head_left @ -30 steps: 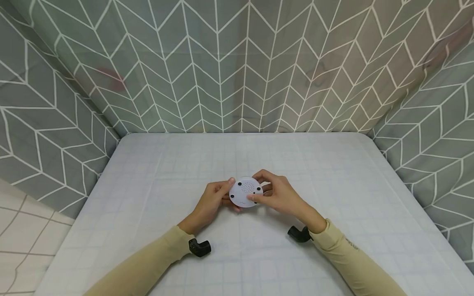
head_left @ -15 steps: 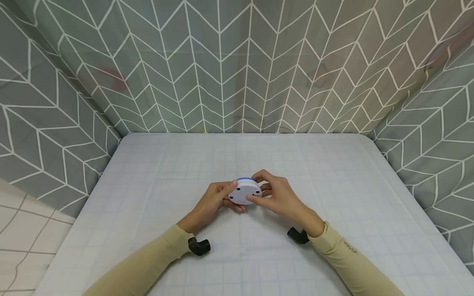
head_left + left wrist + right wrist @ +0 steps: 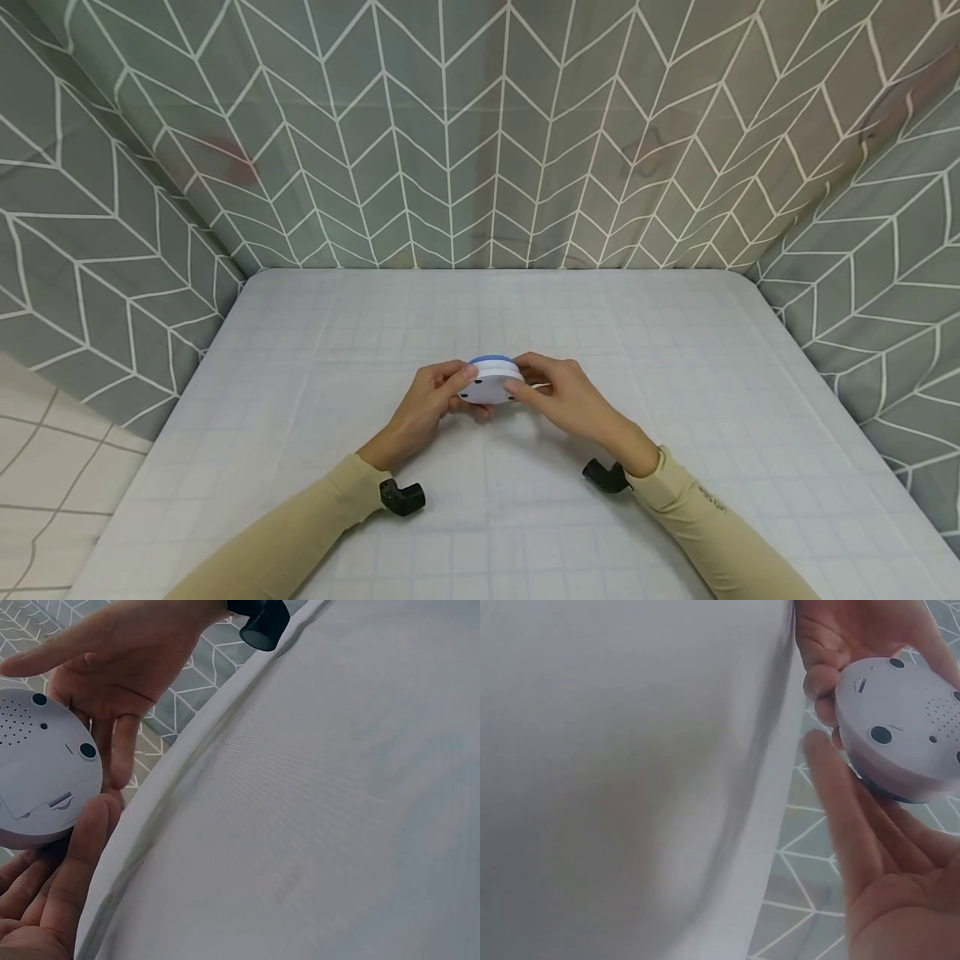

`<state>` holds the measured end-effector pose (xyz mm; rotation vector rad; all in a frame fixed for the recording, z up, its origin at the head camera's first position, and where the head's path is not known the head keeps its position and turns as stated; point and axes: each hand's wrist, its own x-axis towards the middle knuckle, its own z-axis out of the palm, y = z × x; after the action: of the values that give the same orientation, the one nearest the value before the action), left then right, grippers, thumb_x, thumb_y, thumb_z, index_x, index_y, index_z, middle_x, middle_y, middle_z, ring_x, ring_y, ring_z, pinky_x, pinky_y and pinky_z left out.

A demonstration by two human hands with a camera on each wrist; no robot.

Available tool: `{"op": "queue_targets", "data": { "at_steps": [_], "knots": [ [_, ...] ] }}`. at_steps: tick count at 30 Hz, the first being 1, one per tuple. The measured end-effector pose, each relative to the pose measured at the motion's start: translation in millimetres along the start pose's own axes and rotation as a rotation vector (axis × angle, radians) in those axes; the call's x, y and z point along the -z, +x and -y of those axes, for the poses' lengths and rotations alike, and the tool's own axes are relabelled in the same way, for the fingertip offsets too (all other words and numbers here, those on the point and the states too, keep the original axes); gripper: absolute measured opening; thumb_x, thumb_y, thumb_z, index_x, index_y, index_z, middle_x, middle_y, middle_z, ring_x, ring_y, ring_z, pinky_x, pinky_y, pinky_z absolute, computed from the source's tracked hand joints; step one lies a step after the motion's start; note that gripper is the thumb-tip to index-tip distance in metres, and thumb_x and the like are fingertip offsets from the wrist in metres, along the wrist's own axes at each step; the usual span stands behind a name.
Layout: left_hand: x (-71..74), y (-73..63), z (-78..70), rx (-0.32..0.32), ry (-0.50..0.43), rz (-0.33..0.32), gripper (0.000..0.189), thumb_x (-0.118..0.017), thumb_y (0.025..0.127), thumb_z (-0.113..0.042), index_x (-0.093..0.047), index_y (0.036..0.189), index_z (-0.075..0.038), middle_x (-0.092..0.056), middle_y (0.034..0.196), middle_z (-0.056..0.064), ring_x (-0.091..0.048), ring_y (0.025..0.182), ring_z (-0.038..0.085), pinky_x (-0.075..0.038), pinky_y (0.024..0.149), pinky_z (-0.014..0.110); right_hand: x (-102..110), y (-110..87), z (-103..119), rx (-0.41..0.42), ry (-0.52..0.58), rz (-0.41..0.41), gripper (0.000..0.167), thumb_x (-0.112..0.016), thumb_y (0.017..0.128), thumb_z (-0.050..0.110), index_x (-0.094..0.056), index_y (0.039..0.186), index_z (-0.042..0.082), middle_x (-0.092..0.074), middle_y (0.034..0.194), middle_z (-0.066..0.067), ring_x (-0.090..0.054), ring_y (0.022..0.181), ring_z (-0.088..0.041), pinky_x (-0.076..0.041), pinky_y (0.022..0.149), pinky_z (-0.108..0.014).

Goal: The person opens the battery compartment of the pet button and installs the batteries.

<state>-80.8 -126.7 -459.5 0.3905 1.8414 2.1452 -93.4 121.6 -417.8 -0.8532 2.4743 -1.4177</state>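
A round white device with a blue far rim is held between both hands above the table, its underside tilted toward me. In the left wrist view the white device shows a battery cover, small speaker holes and dark round feet. My left hand grips its left edge, thumb on the near side and fingers beneath. My right hand holds the right edge, thumb against the underside and other fingers behind. The device's top face is hidden. In the right wrist view, the underside of the device shows too.
A white cloth covers the table. Grey curtains with white zigzag lines hang behind and at both sides. Black wrist cameras sit on both sleeved wrists. Pale floor tiles show at the lower left.
The device has tilted so its underside looks foreshortened and its white side and blue rim show at the far edge. Both hands have stayed nearly in place around it, turning slightly.
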Motion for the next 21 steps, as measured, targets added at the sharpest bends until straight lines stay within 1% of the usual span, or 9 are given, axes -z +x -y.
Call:
{"op": "queue_targets", "data": {
  "at_steps": [2,4,6,8,11,15,19,21],
  "knots": [
    [0.1,0.5,-0.5,-0.013,0.014,-0.006,0.043,-0.059,0.11,-0.035,-0.067,0.123,0.005,-0.074,0.117,0.021,-0.079,0.086,0.038,-0.062,0.094,0.038,1.2,0.4,0.3,-0.015,-0.009,0.028,0.03,-0.062,0.108,0.036,-0.071,0.123,0.012,-0.078,0.114,-0.003,-0.078,0.1,-0.015,-0.063,0.088,-0.029],
    [0.2,1.1,-0.7,-0.023,0.028,-0.013,0.041,-0.06,0.109,-0.033,-0.067,0.123,0.004,-0.073,0.118,0.021,-0.079,0.086,0.037,-0.064,0.091,0.04,2.2,0.6,-0.6,-0.01,-0.025,0.051,0.03,-0.057,0.111,0.036,-0.071,0.119,0.011,-0.079,0.11,-0.005,-0.079,0.095,-0.017,-0.062,0.086,-0.028],
    [0.4,1.5,-0.5,-0.029,0.04,-0.017,0.039,-0.061,0.109,-0.031,-0.067,0.123,0.005,-0.072,0.118,0.022,-0.078,0.086,0.034,-0.065,0.089,0.042,3.2,0.9,-1.4,-0.005,-0.028,0.076,0.031,-0.054,0.112,0.036,-0.072,0.116,0.01,-0.08,0.105,-0.006,-0.079,0.092,-0.019,-0.062,0.085,-0.028],
    [0.6,1.8,-0.3,-0.033,0.048,-0.019,0.039,-0.061,0.108,-0.03,-0.066,0.123,0.005,-0.071,0.119,0.024,-0.077,0.086,0.034,-0.065,0.088,0.044,3.9,0.9,-2.9,-0.007,-0.014,0.099,0.032,-0.053,0.112,0.036,-0.071,0.115,0.01,-0.08,0.102,-0.007,-0.079,0.09,-0.021,-0.061,0.085,-0.028],
    [1.2,1.9,0.3,-0.039,0.062,-0.017,0.038,-0.061,0.109,-0.029,-0.065,0.125,0.005,-0.071,0.12,0.025,-0.076,0.087,0.035,-0.065,0.088,0.045,4.7,1.2,-5.1,-0.022,0.028,0.13,0.033,-0.053,0.112,0.036,-0.07,0.118,0.008,-0.081,0.101,-0.009,-0.08,0.089,-0.022,-0.061,0.087,-0.029],
    [1.8,1.8,1.0,-0.05,0.092,-0.003,0.039,-0.059,0.109,-0.03,-0.064,0.128,0.003,-0.072,0.121,0.022,-0.076,0.094,0.038,-0.063,0.093,0.045,5.8,2.1,-8.0,-0.043,0.073,0.14,0.034,-0.055,0.112,0.036,-0.069,0.123,0.008,-0.08,0.104,-0.011,-0.08,0.092,-0.024,-0.061,0.09,-0.03],
    [2.1,1.9,1.5,-0.053,0.121,0.006,0.038,-0.059,0.11,-0.03,-0.064,0.131,0.0,-0.073,0.122,0.017,-0.075,0.102,0.037,-0.061,0.097,0.043,7.4,2.3,-8.0,-0.06,0.083,0.143,0.037,-0.057,0.111,0.037,-0.067,0.129,0.006,-0.08,0.108,-0.013,-0.079,0.096,-0.025,-0.061,0.093,-0.031],
    [2.3,1.9,1.7,-0.046,0.144,0.003,0.037,-0.06,0.109,-0.029,-0.064,0.133,-0.001,-0.072,0.123,0.016,-0.074,0.105,0.034,-0.061,0.099,0.04,8.0,2.4,-8.4,-0.072,0.088,0.154,0.041,-0.059,0.11,0.037,-0.065,0.133,0.003,-0.079,0.112,-0.013,-0.078,0.1,-0.025,-0.061,0.094,-0.032]
  ]
}}
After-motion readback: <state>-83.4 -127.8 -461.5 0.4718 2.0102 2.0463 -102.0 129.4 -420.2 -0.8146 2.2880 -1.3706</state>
